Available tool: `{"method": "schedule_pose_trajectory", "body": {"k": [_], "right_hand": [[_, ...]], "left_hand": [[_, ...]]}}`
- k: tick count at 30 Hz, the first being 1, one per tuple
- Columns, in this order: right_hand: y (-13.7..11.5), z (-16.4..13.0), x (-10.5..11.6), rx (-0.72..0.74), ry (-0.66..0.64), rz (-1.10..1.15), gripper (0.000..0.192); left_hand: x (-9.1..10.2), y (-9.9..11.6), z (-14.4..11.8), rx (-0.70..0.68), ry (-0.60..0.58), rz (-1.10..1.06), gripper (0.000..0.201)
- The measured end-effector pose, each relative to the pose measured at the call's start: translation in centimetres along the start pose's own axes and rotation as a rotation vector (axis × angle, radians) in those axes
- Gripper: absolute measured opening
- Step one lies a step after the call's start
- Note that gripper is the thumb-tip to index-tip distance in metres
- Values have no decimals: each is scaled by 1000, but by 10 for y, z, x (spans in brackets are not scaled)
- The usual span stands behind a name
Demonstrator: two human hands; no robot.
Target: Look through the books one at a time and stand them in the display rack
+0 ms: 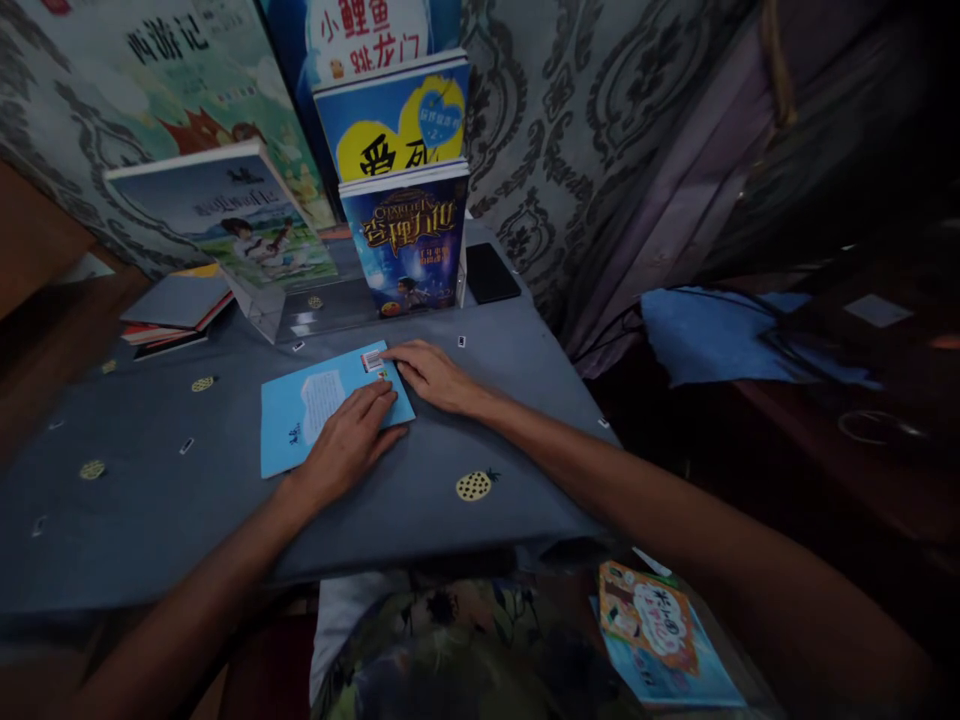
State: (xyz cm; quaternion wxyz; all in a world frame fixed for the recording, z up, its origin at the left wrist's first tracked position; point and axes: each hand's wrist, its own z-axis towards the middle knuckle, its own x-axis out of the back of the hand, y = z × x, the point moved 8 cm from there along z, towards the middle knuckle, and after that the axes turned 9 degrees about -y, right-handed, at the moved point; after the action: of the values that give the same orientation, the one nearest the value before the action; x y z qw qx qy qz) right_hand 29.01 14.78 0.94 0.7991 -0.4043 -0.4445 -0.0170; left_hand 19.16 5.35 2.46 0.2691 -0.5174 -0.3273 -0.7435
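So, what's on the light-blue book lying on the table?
The left hand lies on the book, and the right hand reaches its barcode. The cover beneath them is hidden.

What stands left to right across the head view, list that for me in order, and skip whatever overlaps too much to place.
Pile of books → light-blue book → dark flat rectangle → blue cloth-like piece.

We are probably seeing a home: a pineapple-print tablecloth (150,540) is lying under 3 tiers of books (394,120), and we are noticing a purplish curtain (694,170) hanging beside a damask-patterned backdrop (540,130).
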Motion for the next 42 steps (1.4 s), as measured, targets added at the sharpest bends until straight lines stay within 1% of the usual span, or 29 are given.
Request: {"method": "schedule_pose_trajectory", "body": {"k": [6,10,13,18,26,31,35,39,42], "right_hand": [[-20,-32,8,64,14,72,37],[-30,-44,13,53,36,146,33],[-31,-46,14,19,37,222,31],[-26,-44,13,-50,19,326,32],[-24,-43,14,-105,-20,393,33],[-20,-43,16,-92,25,433,30],[-19,-42,18,-81,34,458,28],[-21,-42,21,-72,35,473,26],[-24,-42,23,-61,41,484,26]], "left_hand": [[-2,4,1,3,-11,103,36],[-3,8,1,-2,-16,210,34],[-5,12,1,-29,-3,278,33],[-5,19,2,-61,31,367,32],[-6,25,4,-119,-34,494,29],[-1,24,9,-106,-83,475,20],[3,21,14,-51,-152,401,18],[7,18,17,-18,-156,366,17],[7,17,18,-1,-182,354,16]]}}
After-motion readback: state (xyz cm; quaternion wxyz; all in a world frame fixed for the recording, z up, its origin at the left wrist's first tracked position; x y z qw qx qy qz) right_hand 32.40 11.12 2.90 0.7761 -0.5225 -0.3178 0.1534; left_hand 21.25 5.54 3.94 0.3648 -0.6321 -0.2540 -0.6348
